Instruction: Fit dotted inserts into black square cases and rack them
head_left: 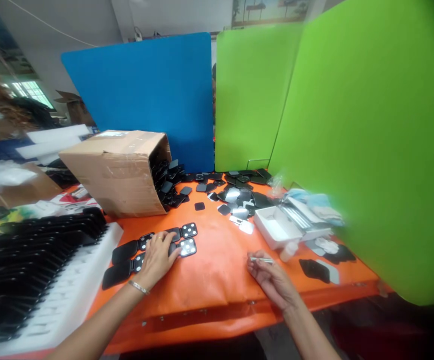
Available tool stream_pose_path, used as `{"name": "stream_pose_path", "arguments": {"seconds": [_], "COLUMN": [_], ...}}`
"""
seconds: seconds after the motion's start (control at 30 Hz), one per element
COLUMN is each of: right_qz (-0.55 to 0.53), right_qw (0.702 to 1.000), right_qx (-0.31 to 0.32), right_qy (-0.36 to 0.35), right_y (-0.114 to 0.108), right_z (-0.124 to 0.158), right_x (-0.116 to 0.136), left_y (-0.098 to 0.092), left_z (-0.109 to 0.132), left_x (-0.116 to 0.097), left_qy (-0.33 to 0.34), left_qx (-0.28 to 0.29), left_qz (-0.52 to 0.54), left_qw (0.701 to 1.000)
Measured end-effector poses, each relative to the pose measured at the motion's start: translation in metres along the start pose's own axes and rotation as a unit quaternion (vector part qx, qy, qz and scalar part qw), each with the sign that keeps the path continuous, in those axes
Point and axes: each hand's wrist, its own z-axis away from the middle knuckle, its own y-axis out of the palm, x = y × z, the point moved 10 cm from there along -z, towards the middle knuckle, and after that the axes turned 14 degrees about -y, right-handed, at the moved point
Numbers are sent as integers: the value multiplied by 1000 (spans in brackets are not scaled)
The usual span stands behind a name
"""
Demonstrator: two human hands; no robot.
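Observation:
My left hand lies with its fingers spread over two rows of hinged black plates on the orange table. At the right end of each row is a square plate with pale round dots, one in the back row and one in the front row. Plain black plates form the left ends; my hand covers much of the middle. Over the table's right part, my right hand is closed on a thin silvery stick; its exact kind is unclear.
A cardboard box on its side spills black plates across the back. White foam holds a row of black pieces at left. A white box stands right, near a small white bottle. Blue and green panels border the table.

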Motion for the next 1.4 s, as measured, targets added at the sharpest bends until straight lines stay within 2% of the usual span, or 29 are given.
{"name": "stream_pose_path", "arguments": {"seconds": [0.1,0.2,0.33,0.4,0.53,0.63,0.8,0.93,1.03,1.13,1.27,1.33,1.4], "right_qz": [9,-1,-18,-21,-18,-14,-4,97,170,128,-58,-125,-139], "right_qw": [1000,1000,1000,1000,1000,1000,999,987,969,973,985,983,982], "right_qx": [1,7,9,13,14,12,35,122,180,191,160,130,97], "right_qy": [3,3,2,-3,-8,-8,-18,-39,-22,-7,11,39,86], "right_y": [1,4,7,9,9,8,11,26,35,38,40,39,35], "right_z": [0,0,0,0,0,0,0,3,7,11,30,47,68], "right_x": [1,1,3,4,5,5,8,12,8,5,0,-8,-20], "left_y": [-10,-3,38,58,90,105,108,102,94,83,71,67,67], "left_z": [-26,-54,-80,-89,-108,-118,-120,-110,-97,-79,-42,-19,8], "left_x": [-29,-73,-142,-174,-215,-223,-211,-201,-208,-220,-228,-226,-222], "left_qy": [50,109,182,202,202,187,165,153,163,150,55,34,25], "left_qx": [12,47,134,155,176,202,239,280,327,403,521,548,569], "left_qz": [48,74,72,72,72,72,94,133,163,224,349,367,369], "left_qw": [998,990,972,965,961,959,952,938,917,875,777,751,735]}}
